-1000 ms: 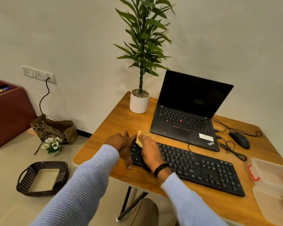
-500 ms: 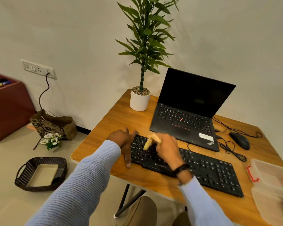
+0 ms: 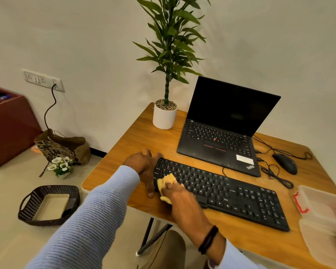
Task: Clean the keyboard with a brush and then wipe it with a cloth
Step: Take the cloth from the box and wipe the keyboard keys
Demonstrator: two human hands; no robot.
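Observation:
A black keyboard [image 3: 231,193] lies slantwise on the wooden desk [image 3: 132,136]. My right hand [image 3: 179,195] presses a crumpled yellow cloth [image 3: 166,183] onto the keyboard's near left corner, fingers curled over it. My left hand [image 3: 144,166] lies against the keyboard's left end, fingers spread along its edge and onto the desk. No brush shows in this view.
An open black laptop [image 3: 221,136] stands behind the keyboard, a potted plant [image 3: 164,115] to its left. A wired mouse [image 3: 285,163] and cables lie at right, clear plastic containers [image 3: 326,214] at the desk's right edge. On the floor are a dark basket [image 3: 47,205] and a paper bag [image 3: 64,146].
My right hand has swept the cloth from the keyboard's upper left rows to the right, then back down to the near left corner. My left hand has stayed at the left end.

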